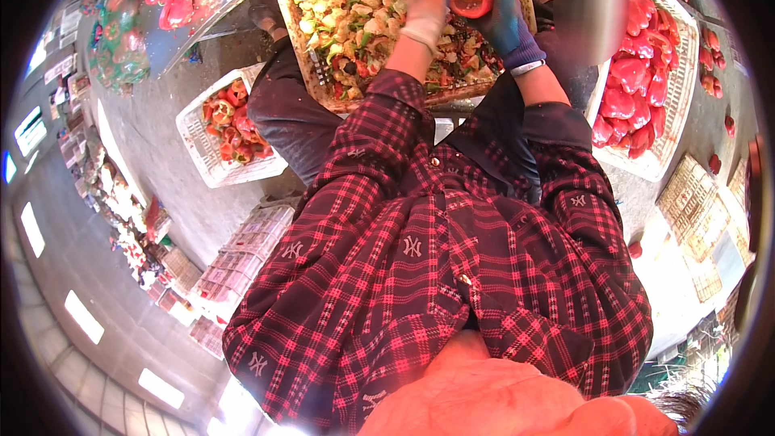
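Note:
A red bell pepper (471,5), cut open with its pale inner ribs showing, is above the far right part of a crate (292,52). My right hand (507,26), in a blue-grey glove with a dark cuff, grips the pepper from its right side. Close by on the left is my left hand (425,2), in a pale glove stained orange. Its fingers look curled but are smeared by motion, and what they may hold is hidden. Beneath both hands, the crate is heaped with pale pepper cores (355,12), green stems and red scraps.
On the right stands a white crate of red peppers (631,85), with a blurred grey shape (590,8) beside it. A smaller white basket (211,163) at left holds red pepper pieces. More peppers (179,2) lie far left, near a green mesh sack (119,48). Stacked crates (246,250) stand lower left.

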`<move>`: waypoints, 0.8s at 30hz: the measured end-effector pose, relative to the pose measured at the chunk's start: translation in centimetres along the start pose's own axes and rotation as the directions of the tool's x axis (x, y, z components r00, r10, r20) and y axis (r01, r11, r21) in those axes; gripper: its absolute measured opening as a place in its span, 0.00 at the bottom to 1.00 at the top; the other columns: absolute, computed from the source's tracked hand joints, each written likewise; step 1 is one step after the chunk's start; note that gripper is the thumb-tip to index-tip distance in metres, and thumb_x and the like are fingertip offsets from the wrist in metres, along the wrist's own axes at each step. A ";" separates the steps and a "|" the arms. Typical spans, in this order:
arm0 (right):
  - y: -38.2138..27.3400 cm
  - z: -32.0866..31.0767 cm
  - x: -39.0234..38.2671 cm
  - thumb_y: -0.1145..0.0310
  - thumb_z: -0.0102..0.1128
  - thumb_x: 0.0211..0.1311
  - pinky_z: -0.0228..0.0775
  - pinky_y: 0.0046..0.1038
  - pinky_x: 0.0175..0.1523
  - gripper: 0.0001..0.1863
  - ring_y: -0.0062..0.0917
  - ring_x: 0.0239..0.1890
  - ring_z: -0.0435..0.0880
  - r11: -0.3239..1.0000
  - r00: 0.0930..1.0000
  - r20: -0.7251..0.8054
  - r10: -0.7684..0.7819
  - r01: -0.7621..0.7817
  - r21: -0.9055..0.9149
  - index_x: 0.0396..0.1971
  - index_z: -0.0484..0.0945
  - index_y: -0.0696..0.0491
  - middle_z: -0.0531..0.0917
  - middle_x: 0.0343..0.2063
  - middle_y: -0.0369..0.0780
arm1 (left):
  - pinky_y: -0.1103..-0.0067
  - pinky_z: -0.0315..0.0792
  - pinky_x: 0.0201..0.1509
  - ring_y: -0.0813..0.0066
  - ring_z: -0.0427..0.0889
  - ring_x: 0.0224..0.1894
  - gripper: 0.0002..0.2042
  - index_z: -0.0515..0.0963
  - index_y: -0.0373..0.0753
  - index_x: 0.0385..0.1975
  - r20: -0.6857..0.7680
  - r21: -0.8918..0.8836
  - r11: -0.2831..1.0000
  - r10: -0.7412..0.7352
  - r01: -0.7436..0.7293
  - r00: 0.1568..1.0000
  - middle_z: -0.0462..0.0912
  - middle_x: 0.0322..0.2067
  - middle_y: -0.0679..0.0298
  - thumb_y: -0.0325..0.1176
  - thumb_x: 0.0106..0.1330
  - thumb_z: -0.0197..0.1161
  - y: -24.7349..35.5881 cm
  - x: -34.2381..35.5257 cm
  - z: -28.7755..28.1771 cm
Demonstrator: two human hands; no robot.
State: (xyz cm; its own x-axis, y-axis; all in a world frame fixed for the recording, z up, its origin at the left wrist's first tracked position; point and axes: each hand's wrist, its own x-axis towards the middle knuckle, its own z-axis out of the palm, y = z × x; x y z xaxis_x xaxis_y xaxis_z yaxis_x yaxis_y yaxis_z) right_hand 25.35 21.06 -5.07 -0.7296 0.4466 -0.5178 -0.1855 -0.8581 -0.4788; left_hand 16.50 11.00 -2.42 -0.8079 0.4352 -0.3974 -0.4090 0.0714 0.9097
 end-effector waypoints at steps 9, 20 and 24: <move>-0.1 3.0 -2.9 0.64 0.51 0.63 0.70 0.27 0.51 0.16 0.27 0.40 0.76 0.358 0.724 0.449 -0.523 0.665 -0.655 0.45 0.73 0.58 0.79 0.36 0.41 | 0.67 0.70 0.54 0.55 0.79 0.47 0.17 0.77 0.35 0.47 0.416 0.383 0.685 0.472 -0.620 0.778 0.81 0.41 0.50 0.37 0.61 0.58 1.6 -1.1 0.4; 1.2 3.3 -2.6 0.69 0.64 0.57 0.70 0.27 0.52 0.25 0.25 0.49 0.75 0.149 0.770 0.338 -0.541 0.483 -0.863 0.54 0.69 0.58 0.76 0.46 0.41 | 0.75 0.78 0.37 0.70 0.83 0.36 0.12 0.78 0.37 0.42 0.303 -0.366 0.919 -0.032 0.148 0.953 0.83 0.32 0.61 0.35 0.62 0.61 0.4 -1.5 -3.2; 0.3 5.6 -3.6 0.65 0.70 0.48 0.69 0.32 0.53 0.35 0.35 0.50 0.75 -0.028 0.734 0.481 -0.480 0.535 -0.844 0.57 0.67 0.54 0.73 0.50 0.46 | 0.78 0.79 0.35 0.73 0.82 0.36 0.12 0.76 0.34 0.43 0.339 -0.371 0.897 -0.109 0.240 0.934 0.81 0.38 0.61 0.33 0.64 0.61 1.5 -1.2 -4.0</move>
State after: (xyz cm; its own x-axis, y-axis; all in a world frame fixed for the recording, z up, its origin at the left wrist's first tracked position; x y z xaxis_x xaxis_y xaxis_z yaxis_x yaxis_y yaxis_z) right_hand 24.23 17.81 0.66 -0.7627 0.6179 0.1908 0.1703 0.4765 -0.8625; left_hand 15.20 7.01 -1.04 -0.5664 0.7032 -0.4298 -0.7180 -0.1649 0.6763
